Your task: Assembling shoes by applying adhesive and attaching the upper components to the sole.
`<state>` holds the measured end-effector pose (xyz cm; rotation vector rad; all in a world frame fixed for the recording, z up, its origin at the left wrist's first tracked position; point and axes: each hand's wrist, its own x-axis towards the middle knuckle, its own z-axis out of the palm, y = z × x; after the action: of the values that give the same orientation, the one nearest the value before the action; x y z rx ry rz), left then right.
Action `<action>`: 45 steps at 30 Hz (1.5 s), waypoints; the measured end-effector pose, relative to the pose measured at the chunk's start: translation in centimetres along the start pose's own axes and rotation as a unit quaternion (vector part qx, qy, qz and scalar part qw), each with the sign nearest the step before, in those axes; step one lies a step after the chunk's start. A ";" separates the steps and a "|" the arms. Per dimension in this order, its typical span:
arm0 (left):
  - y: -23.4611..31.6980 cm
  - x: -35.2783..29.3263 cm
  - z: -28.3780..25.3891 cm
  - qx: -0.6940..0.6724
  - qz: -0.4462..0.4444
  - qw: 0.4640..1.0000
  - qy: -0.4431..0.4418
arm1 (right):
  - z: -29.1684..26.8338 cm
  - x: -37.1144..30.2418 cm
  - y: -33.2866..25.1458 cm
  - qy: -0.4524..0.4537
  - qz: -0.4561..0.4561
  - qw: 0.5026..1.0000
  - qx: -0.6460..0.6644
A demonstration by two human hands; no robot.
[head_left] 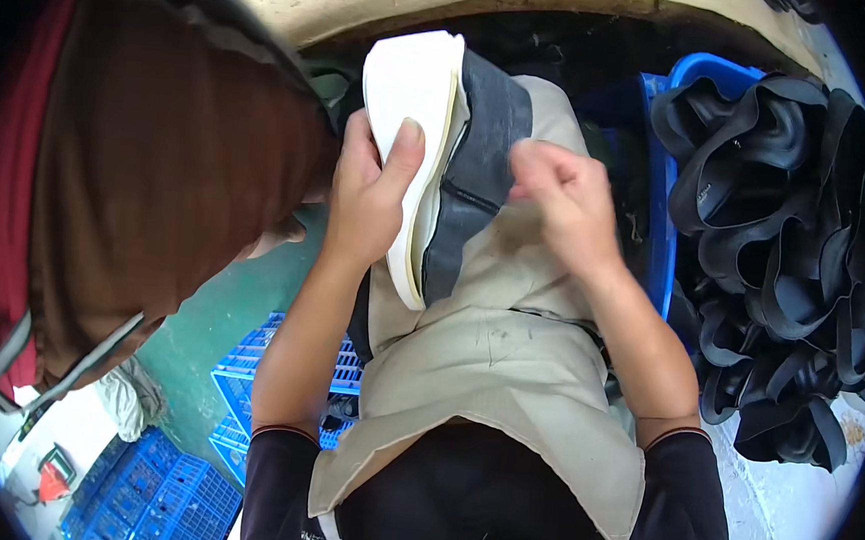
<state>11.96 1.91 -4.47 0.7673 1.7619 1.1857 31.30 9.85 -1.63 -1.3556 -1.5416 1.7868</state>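
Dark shirtfront (pixel 476 509) is lying nearest, while over the apron (pixel 506 370) the left hand (pixel 373 186) is clamping the shoe (pixel 484 138) by its white side, long axis pointing away, the right hand (pixel 570 194) curling at its dark side, pinch or none indeterminable.

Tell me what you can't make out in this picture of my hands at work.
All in the head view:
Left hand: fingertips, apart from the thumb, hidden behind the white wedge sole.
Right hand: fingertips blurred; whether they touch the dark band is unclear.
Blue bin: floor hidden by piled black strips.
Lower-left blue crate: cut off by the lower edge.
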 end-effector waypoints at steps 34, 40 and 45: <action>-8.4 1.1 -3.0 -0.069 -0.034 0.993 0.091 | 7.1 3.6 5.8 -0.227 0.100 0.957 -0.150; -8.9 2.3 -1.7 -0.040 -0.033 0.992 0.113 | 9.6 2.8 7.5 -0.164 0.100 0.973 -0.125; -9.8 2.4 -2.1 -0.046 -0.029 0.990 0.133 | 11.2 3.2 7.5 -0.140 0.105 0.980 -0.093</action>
<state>8.79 -0.47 -13.98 0.5187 1.9142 1.3706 22.33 4.50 -10.76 -1.4478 -1.8073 2.0795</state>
